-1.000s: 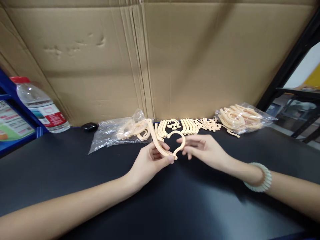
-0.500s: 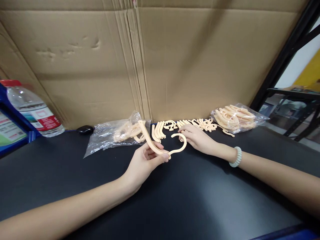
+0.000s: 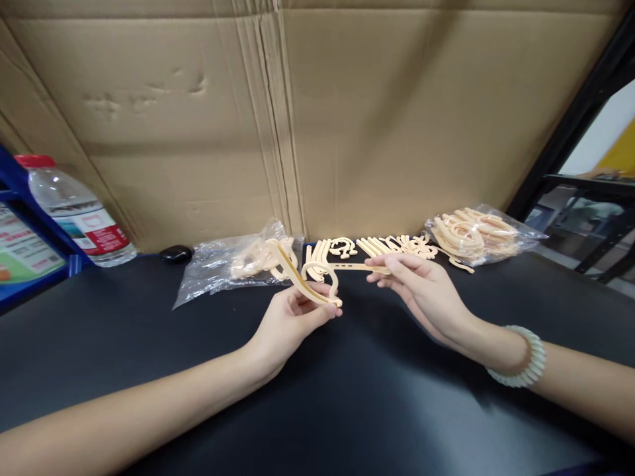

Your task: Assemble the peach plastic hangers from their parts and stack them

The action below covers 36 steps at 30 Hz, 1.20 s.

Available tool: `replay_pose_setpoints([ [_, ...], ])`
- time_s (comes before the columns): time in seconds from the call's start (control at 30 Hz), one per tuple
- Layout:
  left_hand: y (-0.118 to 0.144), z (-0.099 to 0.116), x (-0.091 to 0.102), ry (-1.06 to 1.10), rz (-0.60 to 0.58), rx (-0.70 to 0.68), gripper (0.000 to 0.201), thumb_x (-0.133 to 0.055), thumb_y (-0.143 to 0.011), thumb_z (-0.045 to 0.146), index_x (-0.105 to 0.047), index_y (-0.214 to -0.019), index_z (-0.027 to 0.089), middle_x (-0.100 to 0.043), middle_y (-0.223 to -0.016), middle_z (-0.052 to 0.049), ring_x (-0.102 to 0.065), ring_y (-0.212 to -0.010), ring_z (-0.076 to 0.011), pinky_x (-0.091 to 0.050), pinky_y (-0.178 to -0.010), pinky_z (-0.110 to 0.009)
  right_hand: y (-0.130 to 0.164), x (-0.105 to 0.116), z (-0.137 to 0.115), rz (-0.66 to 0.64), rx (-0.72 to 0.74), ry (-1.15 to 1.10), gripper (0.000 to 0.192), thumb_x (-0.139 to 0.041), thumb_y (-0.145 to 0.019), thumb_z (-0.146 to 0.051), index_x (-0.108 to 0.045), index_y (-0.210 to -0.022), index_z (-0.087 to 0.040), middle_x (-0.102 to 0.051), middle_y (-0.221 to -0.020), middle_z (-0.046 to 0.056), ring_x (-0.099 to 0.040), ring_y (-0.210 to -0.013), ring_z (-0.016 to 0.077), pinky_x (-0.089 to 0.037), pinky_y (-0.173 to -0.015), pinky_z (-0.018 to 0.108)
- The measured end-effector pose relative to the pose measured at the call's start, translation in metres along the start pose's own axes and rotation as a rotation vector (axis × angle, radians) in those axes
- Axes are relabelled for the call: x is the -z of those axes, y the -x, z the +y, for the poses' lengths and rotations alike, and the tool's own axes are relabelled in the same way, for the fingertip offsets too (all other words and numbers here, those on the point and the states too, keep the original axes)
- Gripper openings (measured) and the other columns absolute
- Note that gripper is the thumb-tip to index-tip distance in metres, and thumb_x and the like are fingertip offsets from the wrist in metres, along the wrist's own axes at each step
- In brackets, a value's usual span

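Observation:
My left hand [image 3: 282,324] is closed around a curved cream plastic hanger arm [image 3: 292,270], which tilts up to the left. From the arm's lower end, by my thumb tip, rises a hanger hook [image 3: 334,281], curling toward the left. My right hand [image 3: 430,294] pinches one end of a slim cream hanger arm [image 3: 350,267] with small slots along it. That piece points left, and its far end overlaps the hook in view; whether they touch I cannot tell. Behind my hands lie rows of loose hanger arms [image 3: 370,247] and several hanger hooks [image 3: 343,248].
An opened clear bag [image 3: 208,268] with cream parts lies at the left, near a black object [image 3: 176,254] and a water bottle [image 3: 82,211]. A full bag of parts [image 3: 476,235] sits at the right. A cardboard wall [image 3: 397,119] stands behind the black table [image 3: 317,396].
My right hand has lifted a slotted hanger arm from the row and come nearer to me. In my left hand, the hook has swung from pointing right to curling left.

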<state>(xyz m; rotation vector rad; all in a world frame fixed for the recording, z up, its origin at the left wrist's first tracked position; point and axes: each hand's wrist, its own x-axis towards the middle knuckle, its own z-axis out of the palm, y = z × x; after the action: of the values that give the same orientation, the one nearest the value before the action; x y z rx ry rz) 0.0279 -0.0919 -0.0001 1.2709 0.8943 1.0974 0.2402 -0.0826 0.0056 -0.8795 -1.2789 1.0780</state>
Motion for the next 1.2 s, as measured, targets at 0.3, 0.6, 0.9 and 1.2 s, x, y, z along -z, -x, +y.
replay_pose_setpoints([
  [0.3, 0.001, 0.001, -0.002, -0.123, -0.081, -0.023, 0.017, -0.078, -0.070, 0.024, -0.067, -0.080, 0.016, -0.069, -0.078, -0.001, -0.064, -0.075, -0.0159, -0.050, -0.081, -0.032, 0.004, -0.001, 0.012, -0.048, -0.183, -0.117, 0.058, -0.077, -0.067, -0.020, -0.057, -0.121, -0.027, -0.061, -0.105, 0.003, -0.065, -0.081, 0.0142, -0.050, -0.090, 0.039],
  [0.6, 0.001, 0.001, -0.002, -0.184, -0.166, -0.067, 0.010, -0.075, -0.073, 0.024, -0.069, -0.078, 0.018, -0.067, -0.081, -0.001, -0.064, -0.079, -0.0172, -0.051, -0.081, -0.032, 0.010, -0.008, 0.014, -0.228, -0.202, -0.118, 0.019, -0.078, -0.071, -0.023, -0.070, -0.087, -0.019, -0.068, -0.087, 0.002, -0.064, -0.085, 0.0142, -0.050, -0.087, 0.032],
  [0.9, 0.001, 0.002, -0.002, -0.206, -0.230, -0.073, 0.006, -0.074, -0.074, 0.022, -0.071, -0.078, 0.019, -0.069, -0.081, -0.001, -0.065, -0.081, -0.0184, -0.052, -0.082, -0.033, 0.014, -0.014, 0.011, -0.275, -0.203, -0.070, 0.024, -0.078, -0.071, -0.027, -0.071, -0.092, -0.019, -0.073, -0.086, 0.003, -0.069, -0.085, 0.0183, -0.054, -0.088, 0.039],
  [1.2, 0.001, 0.003, -0.004, -0.217, -0.227, -0.082, 0.003, -0.073, -0.074, 0.019, -0.071, -0.076, 0.019, -0.068, -0.079, -0.001, -0.065, -0.078, -0.0171, -0.052, -0.080, -0.032, 0.014, -0.013, 0.012, -0.211, -0.209, -0.099, 0.024, -0.081, -0.067, -0.024, -0.072, -0.089, -0.018, -0.073, -0.087, 0.003, -0.070, -0.079, 0.0161, -0.057, -0.082, 0.036],
])
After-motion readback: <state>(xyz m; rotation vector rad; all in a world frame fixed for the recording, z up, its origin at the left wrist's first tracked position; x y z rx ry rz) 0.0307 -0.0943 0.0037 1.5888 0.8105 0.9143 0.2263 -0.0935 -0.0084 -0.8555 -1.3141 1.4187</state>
